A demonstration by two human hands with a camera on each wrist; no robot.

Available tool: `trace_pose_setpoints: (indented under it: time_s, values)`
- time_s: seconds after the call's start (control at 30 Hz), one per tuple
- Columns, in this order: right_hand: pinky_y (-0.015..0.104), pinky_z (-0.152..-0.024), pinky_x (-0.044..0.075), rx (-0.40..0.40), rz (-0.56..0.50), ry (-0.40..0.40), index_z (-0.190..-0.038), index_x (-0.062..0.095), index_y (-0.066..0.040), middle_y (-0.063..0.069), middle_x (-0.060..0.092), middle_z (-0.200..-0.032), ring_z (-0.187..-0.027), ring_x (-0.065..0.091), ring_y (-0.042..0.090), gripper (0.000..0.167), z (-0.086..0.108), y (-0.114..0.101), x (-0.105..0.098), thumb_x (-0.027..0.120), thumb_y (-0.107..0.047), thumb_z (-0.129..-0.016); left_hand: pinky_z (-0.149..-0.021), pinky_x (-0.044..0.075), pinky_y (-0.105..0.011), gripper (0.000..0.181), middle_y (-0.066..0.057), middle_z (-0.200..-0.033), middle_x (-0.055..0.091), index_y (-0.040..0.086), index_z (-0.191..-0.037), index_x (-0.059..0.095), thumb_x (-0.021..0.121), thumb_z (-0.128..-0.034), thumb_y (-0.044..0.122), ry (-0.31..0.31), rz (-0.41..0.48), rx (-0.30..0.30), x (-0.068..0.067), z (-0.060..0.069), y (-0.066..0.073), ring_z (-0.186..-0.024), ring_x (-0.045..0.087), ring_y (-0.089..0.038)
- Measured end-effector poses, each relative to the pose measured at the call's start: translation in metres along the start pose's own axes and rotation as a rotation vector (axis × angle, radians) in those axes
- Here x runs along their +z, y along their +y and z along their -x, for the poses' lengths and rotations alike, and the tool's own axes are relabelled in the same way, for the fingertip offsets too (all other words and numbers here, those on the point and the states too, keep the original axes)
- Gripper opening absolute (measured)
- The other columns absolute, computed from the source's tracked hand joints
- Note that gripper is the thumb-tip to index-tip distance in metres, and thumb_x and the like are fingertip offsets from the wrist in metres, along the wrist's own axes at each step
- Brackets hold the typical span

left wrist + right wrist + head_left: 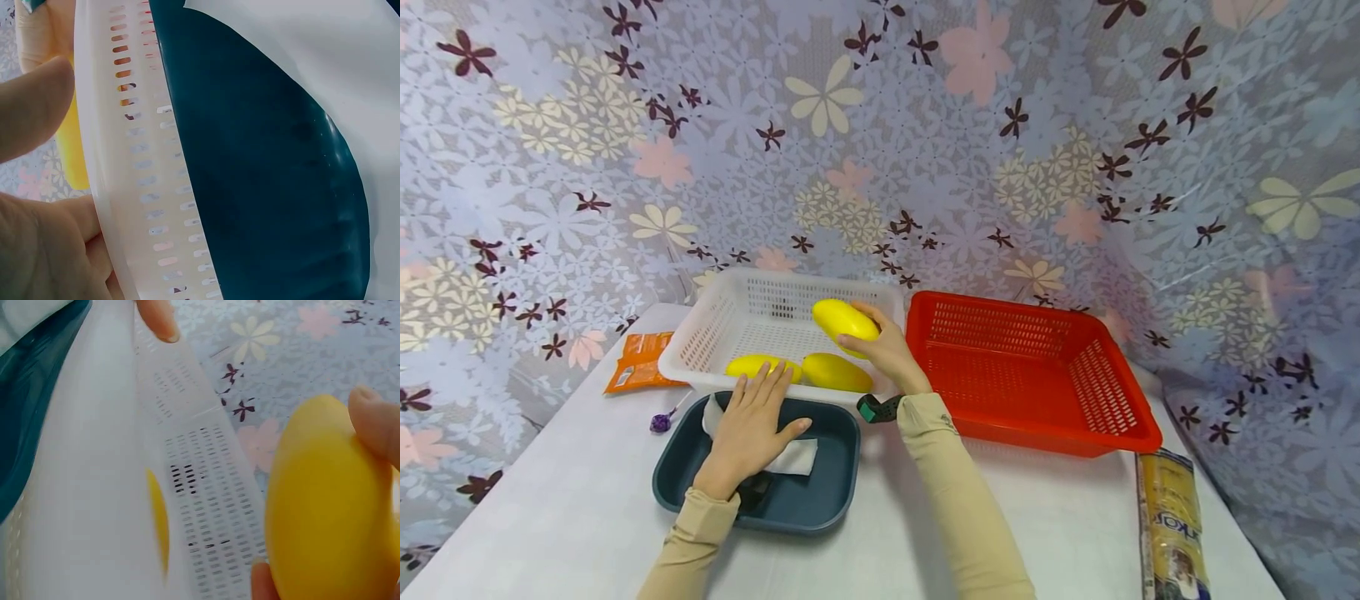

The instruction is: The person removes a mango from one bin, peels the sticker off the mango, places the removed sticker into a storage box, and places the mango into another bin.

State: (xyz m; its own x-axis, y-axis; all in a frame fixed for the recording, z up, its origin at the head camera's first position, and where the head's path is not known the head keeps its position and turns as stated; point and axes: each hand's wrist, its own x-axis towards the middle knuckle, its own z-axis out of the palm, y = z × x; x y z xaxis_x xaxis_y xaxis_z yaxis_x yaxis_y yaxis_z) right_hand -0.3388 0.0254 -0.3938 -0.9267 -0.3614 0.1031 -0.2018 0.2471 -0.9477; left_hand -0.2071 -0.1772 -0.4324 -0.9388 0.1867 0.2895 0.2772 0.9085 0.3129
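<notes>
My right hand [887, 346] grips a smooth yellow mango [846, 327] above the white basket [700, 333], thumb on one side and fingers on the other. In the right wrist view the held mango [331, 506] fills the right side. Two more mangoes lie along the basket's front wall: one on the left [748, 365], one on the right [837, 372]. My left hand [752, 429] reaches over the dark teal bin [823, 512], fingers spread and fairly straight across the basket's front rim. Its fingertips overlap the left mango; whether they touch it I cannot tell.
A red basket [1075, 446] stands right of the white one. White pieces like paper or cloth [795, 457] lie in the teal bin. To the left are an orange packet [642, 360] and a purple-wrapped lollipop [661, 422]. A yellow printed bag [1176, 525] lies at the right edge.
</notes>
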Motion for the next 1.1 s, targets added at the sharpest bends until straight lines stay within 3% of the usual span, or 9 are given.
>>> trace_pose_setpoints:
  time_s: [0.17, 0.47, 0.67, 0.93, 1.1]
  values:
    - [0.045, -0.102, 0.045, 0.014, 0.010, 0.036, -0.146, 0.041, -0.018, 0.009, 0.046, -0.145, -0.120, 0.050, 0.031, 0.070, -0.002, 0.005, 0.004, 0.074, -0.018, -0.085, -0.119, 0.011, -0.056, 0.079, -0.018, -0.157, 0.030, -0.001, -0.150, 0.031, 0.060, -0.0915, 0.044, -0.009, 0.010, 0.000, 0.002, -0.001, 0.002, -0.148, 0.021, -0.037]
    - [0.047, -0.107, 0.042, 0.004, 0.111, 0.013, -0.149, 0.036, -0.018, 0.012, 0.041, -0.150, -0.132, 0.046, 0.033, 0.076, -0.004, 0.008, 0.008, 0.076, -0.018, -0.084, -0.119, 0.010, -0.056, 0.078, -0.019, -0.156, 0.031, -0.001, -0.149, 0.032, 0.061, -0.0915, 0.044, -0.002, 0.007, 0.008, 0.005, -0.007, 0.002, -0.148, 0.021, -0.038]
    - [0.050, -0.109, 0.040, 0.033, 0.143, 0.031, -0.149, 0.035, -0.019, 0.011, 0.041, -0.150, -0.137, 0.040, 0.032, 0.070, 0.003, 0.006, 0.004, 0.070, -0.030, -0.090, -0.119, 0.010, -0.057, 0.079, -0.019, -0.156, 0.030, -0.001, -0.150, 0.031, 0.060, -0.0916, 0.044, -0.026, 0.015, 0.005, 0.009, -0.007, 0.004, -0.148, 0.020, -0.038]
    - [0.048, -0.110, 0.038, -0.090, 0.167, 0.019, -0.150, 0.034, -0.016, 0.008, 0.042, -0.150, -0.135, 0.042, 0.028, 0.068, 0.014, -0.005, 0.002, 0.065, -0.035, -0.093, -0.119, 0.009, -0.057, 0.080, -0.021, -0.157, 0.028, -0.002, -0.150, 0.029, 0.060, -0.0917, 0.044, -0.013, -0.014, 0.004, -0.002, -0.008, -0.002, -0.148, 0.019, -0.040]
    - [0.049, -0.109, 0.038, -0.145, 0.243, -0.002, -0.148, 0.037, -0.016, 0.006, 0.044, -0.149, -0.134, 0.044, 0.026, 0.068, 0.038, -0.004, -0.002, 0.067, -0.033, -0.091, -0.119, 0.009, -0.058, 0.081, -0.021, -0.157, 0.027, -0.002, -0.150, 0.028, 0.061, -0.0909, 0.043, -0.011, -0.021, -0.012, -0.003, -0.001, -0.005, -0.147, 0.019, -0.040]
